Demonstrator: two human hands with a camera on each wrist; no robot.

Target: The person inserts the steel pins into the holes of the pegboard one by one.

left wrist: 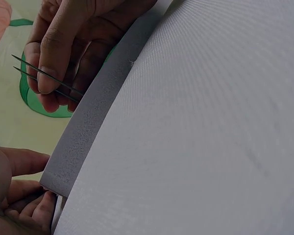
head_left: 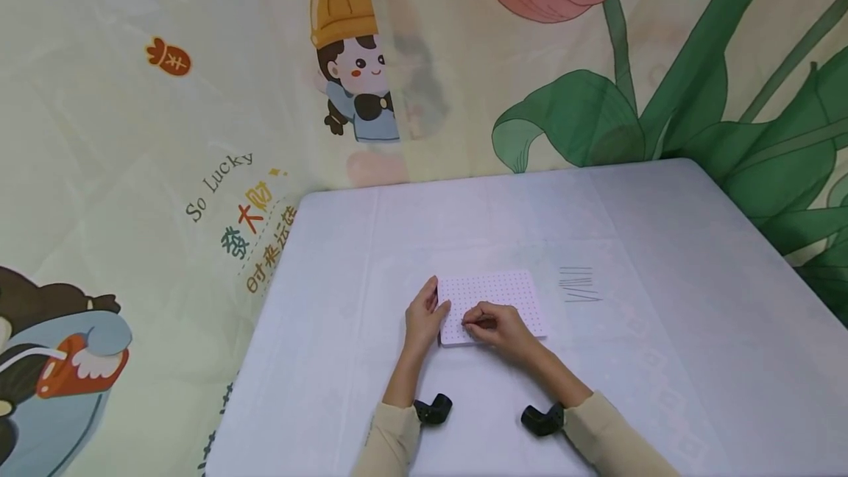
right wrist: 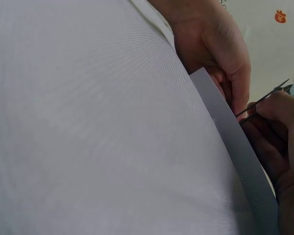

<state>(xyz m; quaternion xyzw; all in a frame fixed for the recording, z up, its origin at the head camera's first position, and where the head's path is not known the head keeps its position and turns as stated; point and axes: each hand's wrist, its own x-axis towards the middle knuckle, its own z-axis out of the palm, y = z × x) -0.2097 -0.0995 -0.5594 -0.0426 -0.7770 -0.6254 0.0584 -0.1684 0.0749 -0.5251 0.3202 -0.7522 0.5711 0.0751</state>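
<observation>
A pale lilac board [head_left: 493, 288] with rows of small dark dots lies on the table. My left hand [head_left: 424, 319] grips its left end, thumb over the top; in the left wrist view the fingers of that left hand [left wrist: 19, 191] close round a corner of the board's grey side [left wrist: 88, 117]. Over the board's front part, my right hand [head_left: 500, 326] pinches two thin dark needle-like rods [left wrist: 49, 76] between thumb and fingers. In the right wrist view the rods [right wrist: 264, 96] reach down to the board's edge; their lower ends are hidden behind it.
Several thin dark rods [head_left: 576, 283] lie in a loose column to the right of the board. A white cloth covers the table [head_left: 344, 278]. Black wrist cameras [head_left: 543, 420] sit at both cuffs. A printed curtain [head_left: 450, 57] hangs behind the table.
</observation>
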